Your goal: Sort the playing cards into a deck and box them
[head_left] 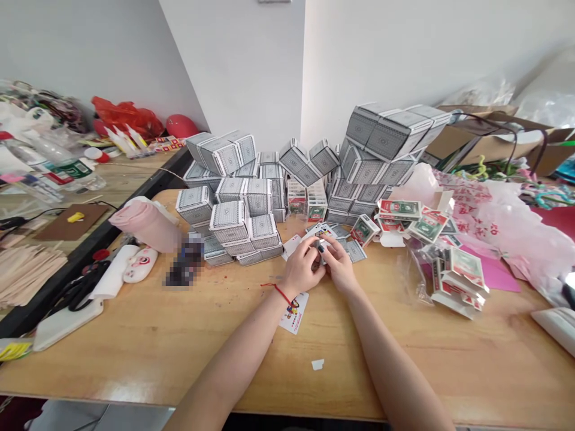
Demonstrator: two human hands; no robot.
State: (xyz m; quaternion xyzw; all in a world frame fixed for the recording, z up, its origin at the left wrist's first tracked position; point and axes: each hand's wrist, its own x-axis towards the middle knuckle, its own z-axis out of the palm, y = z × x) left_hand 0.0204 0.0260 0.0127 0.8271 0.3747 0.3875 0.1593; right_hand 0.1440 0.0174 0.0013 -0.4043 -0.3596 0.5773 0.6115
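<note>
My left hand (pixel 302 270) and my right hand (pixel 340 263) meet above the middle of the table, fingers closed together on a small playing card (pixel 322 244), which they mostly hide. It appears folded. Under my left wrist, which wears a red string, lies a joker card (pixel 294 317), face up. Loose cards (pixel 356 251) are spread just beyond my fingers, some face up and some showing grey patterned backs. Behind them rise stacked blocks (pixel 229 220) made of folded cards with grey backs, with a taller stack (pixel 381 134) to the right.
Red-and-green card boxes (pixel 462 269) lie at the right, near a clear plastic bag and a pink sheet (pixel 489 263). A pink cloth roll (pixel 146 224), black scissors (pixel 81 281) and a white glue gun-like object (pixel 72 323) lie left. A paper scrap (pixel 317 364) lies near the front.
</note>
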